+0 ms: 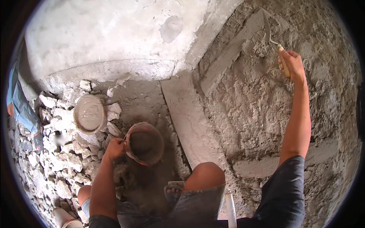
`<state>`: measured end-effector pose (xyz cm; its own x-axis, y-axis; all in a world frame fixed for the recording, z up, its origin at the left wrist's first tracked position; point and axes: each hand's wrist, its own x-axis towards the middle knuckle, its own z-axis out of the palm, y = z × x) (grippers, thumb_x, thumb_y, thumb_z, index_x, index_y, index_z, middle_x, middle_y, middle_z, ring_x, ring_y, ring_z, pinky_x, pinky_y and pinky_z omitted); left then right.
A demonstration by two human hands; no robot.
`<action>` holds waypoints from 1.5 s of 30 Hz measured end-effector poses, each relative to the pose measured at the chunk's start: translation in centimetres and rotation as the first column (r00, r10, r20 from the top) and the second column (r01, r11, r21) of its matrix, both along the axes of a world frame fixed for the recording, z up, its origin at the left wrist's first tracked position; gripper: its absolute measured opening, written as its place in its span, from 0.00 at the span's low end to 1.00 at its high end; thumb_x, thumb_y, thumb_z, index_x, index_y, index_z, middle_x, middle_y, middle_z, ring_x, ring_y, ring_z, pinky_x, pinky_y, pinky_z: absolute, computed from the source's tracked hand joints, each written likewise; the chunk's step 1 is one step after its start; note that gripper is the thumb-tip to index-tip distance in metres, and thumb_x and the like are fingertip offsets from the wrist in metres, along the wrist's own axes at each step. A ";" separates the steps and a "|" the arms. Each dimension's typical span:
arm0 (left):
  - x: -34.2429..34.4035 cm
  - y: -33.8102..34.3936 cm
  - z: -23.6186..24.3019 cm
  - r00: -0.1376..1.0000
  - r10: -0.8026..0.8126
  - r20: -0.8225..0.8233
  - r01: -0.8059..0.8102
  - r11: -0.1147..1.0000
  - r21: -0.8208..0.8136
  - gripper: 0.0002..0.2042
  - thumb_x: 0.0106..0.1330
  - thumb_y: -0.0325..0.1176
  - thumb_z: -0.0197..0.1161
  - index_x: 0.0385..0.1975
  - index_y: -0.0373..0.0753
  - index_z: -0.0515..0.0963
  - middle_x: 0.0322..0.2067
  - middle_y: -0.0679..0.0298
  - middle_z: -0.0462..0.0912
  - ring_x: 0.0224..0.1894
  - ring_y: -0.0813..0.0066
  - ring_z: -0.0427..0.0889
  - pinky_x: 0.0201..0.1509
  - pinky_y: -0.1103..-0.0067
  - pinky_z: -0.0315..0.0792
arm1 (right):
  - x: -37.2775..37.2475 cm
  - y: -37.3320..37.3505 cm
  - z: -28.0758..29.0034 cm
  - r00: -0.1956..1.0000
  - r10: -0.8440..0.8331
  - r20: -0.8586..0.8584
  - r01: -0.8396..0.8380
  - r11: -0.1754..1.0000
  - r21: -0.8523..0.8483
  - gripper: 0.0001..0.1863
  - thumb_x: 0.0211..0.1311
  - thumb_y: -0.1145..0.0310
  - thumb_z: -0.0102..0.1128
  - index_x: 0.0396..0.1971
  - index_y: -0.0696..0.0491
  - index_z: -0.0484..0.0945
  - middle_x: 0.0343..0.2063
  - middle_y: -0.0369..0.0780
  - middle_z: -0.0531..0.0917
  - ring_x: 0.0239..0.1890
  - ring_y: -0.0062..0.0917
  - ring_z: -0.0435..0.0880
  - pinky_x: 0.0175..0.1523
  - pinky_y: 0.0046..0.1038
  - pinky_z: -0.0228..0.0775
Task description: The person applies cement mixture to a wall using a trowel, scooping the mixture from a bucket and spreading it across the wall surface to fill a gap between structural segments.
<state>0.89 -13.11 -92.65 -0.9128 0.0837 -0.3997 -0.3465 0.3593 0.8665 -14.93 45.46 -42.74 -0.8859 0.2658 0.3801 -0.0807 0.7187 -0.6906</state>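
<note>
My right hand [291,64] grips the wooden handle of a pointed trowel [267,29], whose blade lies at the rough mortar wall [254,106] in the upper right, by a smoother band of mortar [235,45]. My left hand [116,147] is closed on the handle at the side of a bucket [161,141] with dark grey contents, low at the centre-left. Just up and left of it, a round tub of pale grey slurry [89,116] sits among broken rubble.
Chunks of rubble [68,163] cover the left ground. A pale smooth wall [102,38] is at top, with a long ledge [182,114] beside the rough wall. A person in blue trousers [22,106] is at far left. Another bucket [61,218] is at lower left. My knees show below.
</note>
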 end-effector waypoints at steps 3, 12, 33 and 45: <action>0.2 -1.3 -0.8 0.997 0.072 0.003 -0.072 0.997 0.021 0.10 0.67 0.28 0.60 0.35 0.27 0.84 0.24 0.57 0.86 0.26 0.72 0.85 0.32 0.75 0.79 | 0.8 -4.0 -0.2 0.976 -0.140 0.168 0.077 0.939 0.336 0.20 0.73 0.53 0.64 0.35 0.57 0.82 0.22 0.35 0.81 0.19 0.16 0.75 0.22 0.23 0.70; -0.9 -0.6 -3.6 0.993 0.104 0.059 -0.112 0.983 0.146 0.09 0.66 0.25 0.59 0.34 0.26 0.84 0.24 0.56 0.86 0.24 0.72 0.85 0.31 0.75 0.79 | -7.0 -7.7 -8.5 0.812 -0.517 0.269 0.112 0.592 0.798 0.22 0.64 0.65 0.62 0.56 0.57 0.83 0.59 0.54 0.82 0.64 0.48 0.80 0.67 0.42 0.73; -0.8 -0.2 -1.7 0.997 0.052 0.052 -0.060 0.984 0.169 0.10 0.70 0.28 0.60 0.35 0.26 0.83 0.27 0.55 0.86 0.27 0.70 0.86 0.33 0.75 0.81 | 6.2 -10.3 1.4 0.947 -0.277 -0.164 0.287 0.494 0.821 0.23 0.69 0.52 0.63 0.48 0.58 0.84 0.41 0.53 0.89 0.41 0.46 0.90 0.47 0.46 0.80; -0.4 -0.8 -3.0 0.995 0.096 0.000 -0.095 0.983 0.157 0.10 0.69 0.27 0.59 0.35 0.24 0.84 0.25 0.57 0.85 0.25 0.72 0.84 0.29 0.75 0.79 | 8.5 0.9 -4.9 0.980 -0.175 0.098 0.180 0.983 -0.036 0.09 0.71 0.65 0.66 0.36 0.56 0.81 0.23 0.41 0.84 0.17 0.19 0.78 0.19 0.23 0.70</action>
<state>0.45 -13.92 -95.69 -0.9226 0.0568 -0.3816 -0.3660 0.1839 0.9123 -6.47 46.36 -47.63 -0.8544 0.4368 0.2813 0.1123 0.6839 -0.7209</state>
